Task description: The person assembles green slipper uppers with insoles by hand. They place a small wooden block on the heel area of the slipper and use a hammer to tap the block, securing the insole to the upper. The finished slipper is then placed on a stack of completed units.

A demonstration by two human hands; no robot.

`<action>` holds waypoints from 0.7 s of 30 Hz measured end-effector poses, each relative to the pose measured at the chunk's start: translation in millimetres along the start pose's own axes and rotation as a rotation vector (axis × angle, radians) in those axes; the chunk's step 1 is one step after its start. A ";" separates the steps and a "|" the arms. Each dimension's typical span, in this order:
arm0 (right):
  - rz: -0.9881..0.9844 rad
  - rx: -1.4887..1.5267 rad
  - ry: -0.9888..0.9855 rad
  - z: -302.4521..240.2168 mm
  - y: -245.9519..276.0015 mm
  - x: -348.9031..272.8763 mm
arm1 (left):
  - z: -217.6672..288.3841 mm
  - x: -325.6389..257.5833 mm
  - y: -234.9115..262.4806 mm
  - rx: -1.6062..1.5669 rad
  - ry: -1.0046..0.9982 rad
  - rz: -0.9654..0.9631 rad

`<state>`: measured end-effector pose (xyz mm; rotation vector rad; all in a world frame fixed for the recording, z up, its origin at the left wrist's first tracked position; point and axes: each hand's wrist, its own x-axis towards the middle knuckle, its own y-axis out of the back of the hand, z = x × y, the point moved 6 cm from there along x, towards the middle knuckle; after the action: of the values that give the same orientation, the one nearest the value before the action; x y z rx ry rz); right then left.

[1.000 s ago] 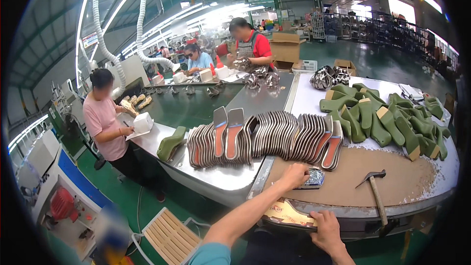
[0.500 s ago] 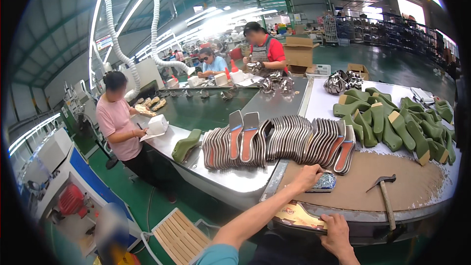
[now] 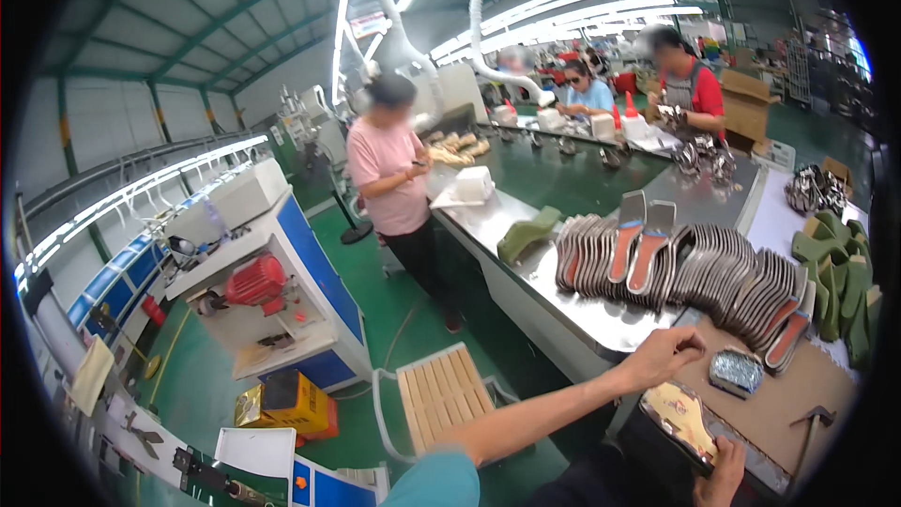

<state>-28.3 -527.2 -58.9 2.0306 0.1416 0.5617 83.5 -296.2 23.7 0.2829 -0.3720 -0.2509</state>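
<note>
Far off to the left of both hands stands a blue and white machine (image 3: 282,291) with a red motor (image 3: 255,280), and nearer, low on the floor, a slatted wooden pallet (image 3: 441,394). Beyond it a person in a pink shirt (image 3: 389,178) stands at the long steel desk (image 3: 582,310). The left hand (image 3: 664,355) reaches out over the near edge of the desk, fingers curled loosely with the tips drawn together; whether they pinch anything cannot be told. Just below and to the right of it lies a patterned shoe insole (image 3: 683,418), pale gold with a dark rim, held at its lower end by the right hand (image 3: 721,469), whose fingers close around it at the bottom edge of the view. Just right of the left hand, on the brown board (image 3: 779,413), sits a small glittery silver piece (image 3: 735,371), apart from both hands. Behind the left hand a long row of soles (image 3: 694,268) stands on edge, and further right lie green shoe parts (image 3: 831,272). A hammer (image 3: 812,427) lies on the board at the far right.
</note>
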 end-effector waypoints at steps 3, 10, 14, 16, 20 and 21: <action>-0.014 0.033 -0.039 3.9 -0.3 0.0 | 17.2 -16.0 -14.2 0.017 -0.089 -0.021; 0.091 0.022 0.061 -9.7 0.7 21.2 | 1.7 -23.8 -105.7 0.122 -0.298 -0.099; -0.005 0.216 -0.005 14.0 14.2 13.7 | -17.0 -25.3 -111.7 0.073 -0.068 -0.057; 0.110 0.272 -0.136 35.5 44.7 -0.8 | -15.8 -25.5 -116.6 -0.001 0.041 -0.105; 0.361 -0.321 -0.280 85.7 106.3 -30.0 | -3.8 -22.6 -119.6 -0.027 0.320 -0.196; 0.367 -0.448 -0.339 99.4 110.6 -37.7 | -4.2 -20.6 -119.5 -0.035 0.375 -0.242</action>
<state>-31.9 -674.9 -17.6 1.6824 -0.5262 0.4161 44.1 -400.5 -24.3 0.3338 0.0386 -0.4335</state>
